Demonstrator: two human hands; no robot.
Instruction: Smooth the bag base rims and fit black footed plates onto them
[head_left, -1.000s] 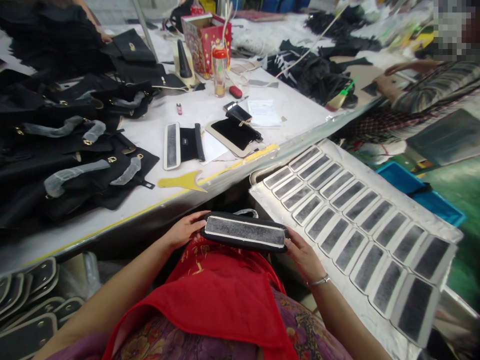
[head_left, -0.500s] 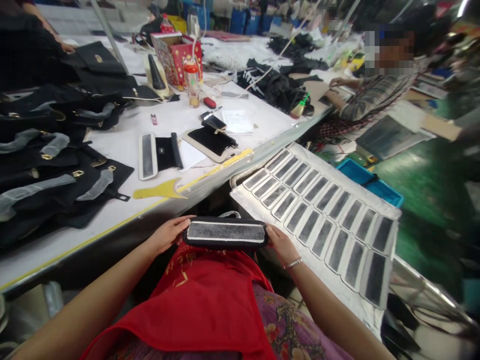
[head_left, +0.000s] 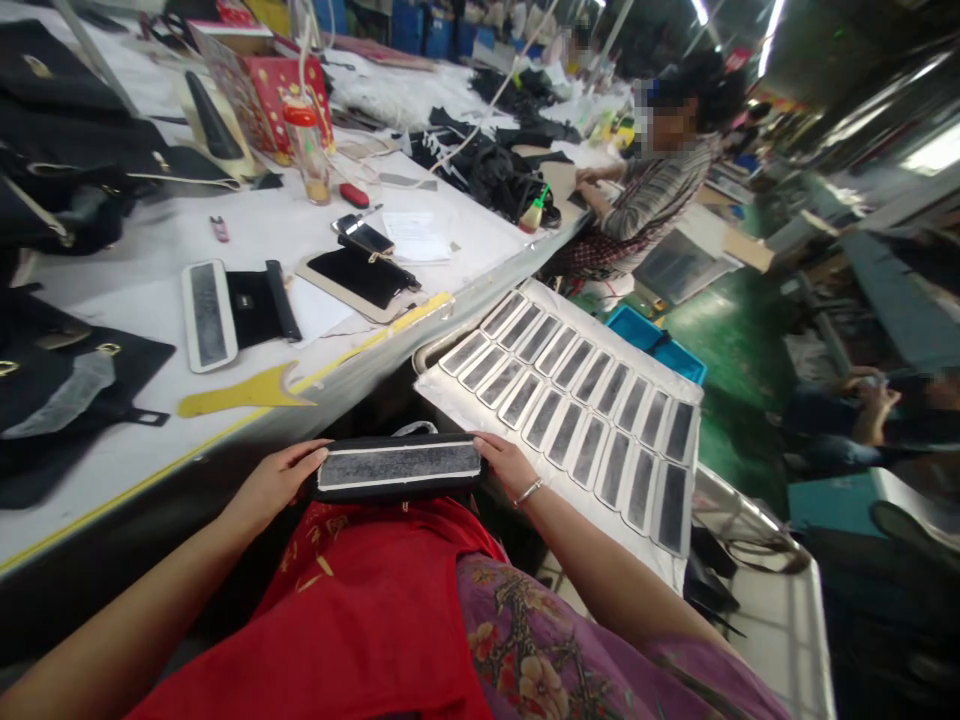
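A black bag (head_left: 399, 466) is held level in front of my lap, its long narrow face turned up. That face carries a dark grey strip with a white border. My left hand (head_left: 289, 474) grips its left end with the thumb on top. At the right end, my right hand (head_left: 508, 466) pinches the corner, a bracelet on that wrist. A pale wrapped loop shows behind the bag's far edge. To the right, a white board (head_left: 450, 408) bears several similar grey panels with white borders, laid in two rows.
On the white table (head_left: 247, 225) lie a white-edged panel (head_left: 210, 316), a yellow template (head_left: 238, 391), a phone (head_left: 365, 234) and black bags (head_left: 82, 375). A bottle (head_left: 307, 155) stands by a red box (head_left: 281, 90). A co-worker (head_left: 660, 170) sits beyond the board, near a blue crate (head_left: 656, 342).
The view has turned right, so the table and board appear farther left. Both hands keep hold of the bag at its ends. More of the aisle at right shows.
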